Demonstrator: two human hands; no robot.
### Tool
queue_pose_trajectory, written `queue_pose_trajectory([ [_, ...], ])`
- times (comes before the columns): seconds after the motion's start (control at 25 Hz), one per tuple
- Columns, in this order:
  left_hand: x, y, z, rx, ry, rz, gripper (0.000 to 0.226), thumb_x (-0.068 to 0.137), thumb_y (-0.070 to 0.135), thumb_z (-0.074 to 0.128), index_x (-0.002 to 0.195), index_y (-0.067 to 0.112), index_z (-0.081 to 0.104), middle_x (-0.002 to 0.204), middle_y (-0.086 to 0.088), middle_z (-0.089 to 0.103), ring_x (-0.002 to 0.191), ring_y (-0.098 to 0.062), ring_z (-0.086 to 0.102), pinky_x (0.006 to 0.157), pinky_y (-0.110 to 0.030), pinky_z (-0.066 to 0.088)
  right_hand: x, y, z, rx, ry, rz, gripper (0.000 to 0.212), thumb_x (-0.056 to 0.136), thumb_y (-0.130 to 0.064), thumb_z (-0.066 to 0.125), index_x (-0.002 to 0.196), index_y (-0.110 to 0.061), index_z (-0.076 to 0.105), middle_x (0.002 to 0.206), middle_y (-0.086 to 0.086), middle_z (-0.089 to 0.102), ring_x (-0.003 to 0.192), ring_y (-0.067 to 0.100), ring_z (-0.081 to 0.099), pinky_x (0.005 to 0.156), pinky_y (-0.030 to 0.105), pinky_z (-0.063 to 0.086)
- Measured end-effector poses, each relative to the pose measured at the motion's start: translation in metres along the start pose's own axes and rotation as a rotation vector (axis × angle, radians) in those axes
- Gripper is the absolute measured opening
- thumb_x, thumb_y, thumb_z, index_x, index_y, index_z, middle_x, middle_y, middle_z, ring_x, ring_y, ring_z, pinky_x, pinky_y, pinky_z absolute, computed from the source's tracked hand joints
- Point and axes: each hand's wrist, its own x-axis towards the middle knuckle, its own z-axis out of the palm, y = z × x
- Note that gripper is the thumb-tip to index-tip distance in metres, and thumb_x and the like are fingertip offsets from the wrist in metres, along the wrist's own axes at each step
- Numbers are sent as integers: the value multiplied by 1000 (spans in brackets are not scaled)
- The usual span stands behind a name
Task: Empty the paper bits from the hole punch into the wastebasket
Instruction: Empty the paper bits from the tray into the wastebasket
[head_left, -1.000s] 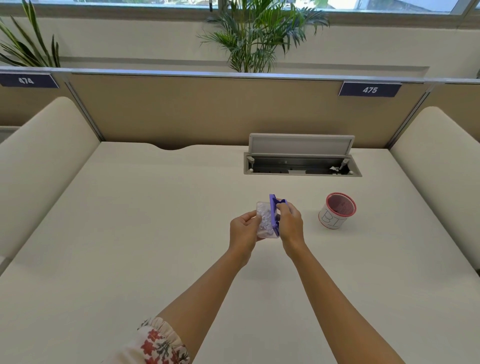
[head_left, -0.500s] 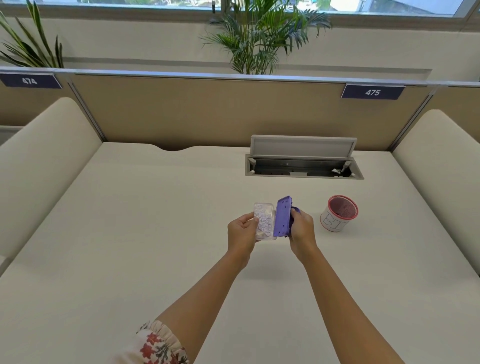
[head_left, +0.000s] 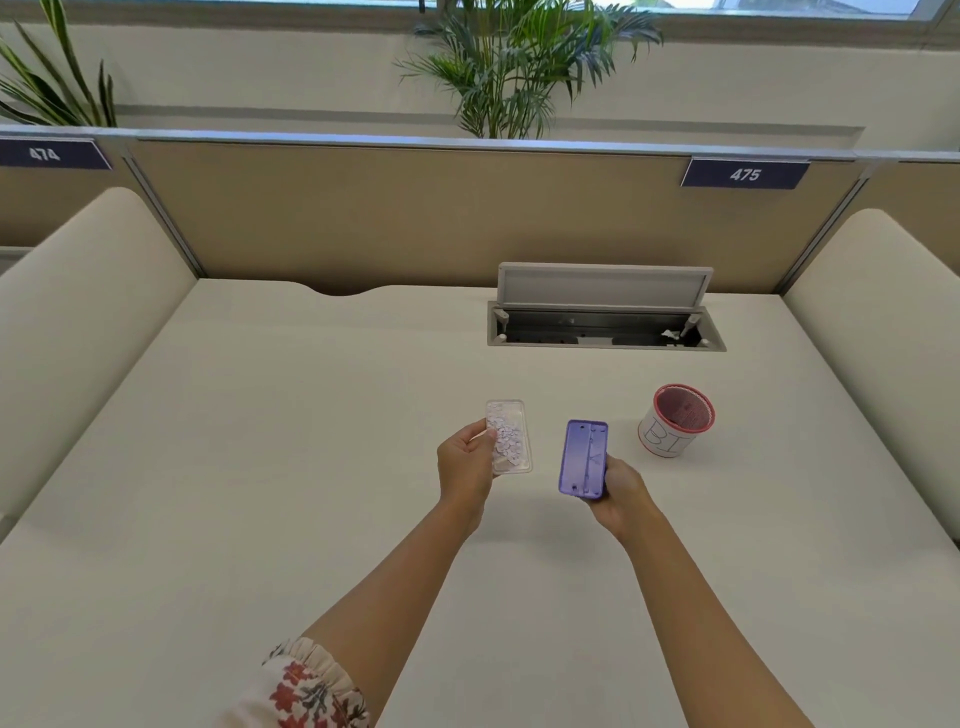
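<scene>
The left hand (head_left: 464, 462) pinches the clear tray (head_left: 509, 435) by its near left edge, open face up and heaped with paper bits (head_left: 505, 432); the right hand (head_left: 621, 492) is closed around the purple hole punch (head_left: 583, 458), underside showing, at frame centre; the two parts are apart. The wastebasket (head_left: 676, 421), a small red-rimmed cup, stands right of centre on the worktop (head_left: 260, 467). The step now, I judge, is carrying the tray level across, since it has low walls and loose bits; tip only once a short end overhangs the narrow rim. The punch hand sits between tray and cup, so it should drop aside; the worktop around is bare, with the open cable hatch (head_left: 605, 325) well behind.
</scene>
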Motion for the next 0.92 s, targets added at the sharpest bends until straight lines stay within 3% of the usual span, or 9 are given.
queue_pose_trajectory([
  [0.12,2,-4,-2,-10,2,-15,30,96,6,59,125,4,64,97,-8,75,86,-23,72,86,-41,59,13,23,-17,-187,102,-2,14,97,-3,50,90,-4,62,62,4,62,61,23,54,59,31,45],
  [0.32,-3,-6,2,-35,-21,-31,28,96,6,59,124,5,64,98,-9,74,84,-21,72,79,-35,60,26,53,-24,-436,213,-32,23,88,-3,56,70,-10,68,82,16,67,72,30,61,68,37,51],
  [0.6,-7,-7,2,-41,-43,-47,27,96,6,59,122,6,65,99,-10,75,86,-21,72,72,-31,61,32,63,-25,-605,300,-130,16,87,-9,61,97,-9,74,87,8,70,80,28,65,82,44,58],
  [0.8,-7,-10,3,-53,-66,-59,22,96,5,59,116,8,68,93,-4,75,76,-13,73,71,-30,60,31,62,-26,-646,364,-187,14,86,-12,65,98,-7,72,94,8,69,80,24,63,57,24,47],
  [0.92,-6,-10,6,-66,-73,-70,20,96,6,60,113,10,69,91,-2,76,74,-11,73,67,-28,60,33,63,-25,-680,374,-239,16,84,-15,70,96,-6,74,94,10,75,79,23,65,64,26,49],
])
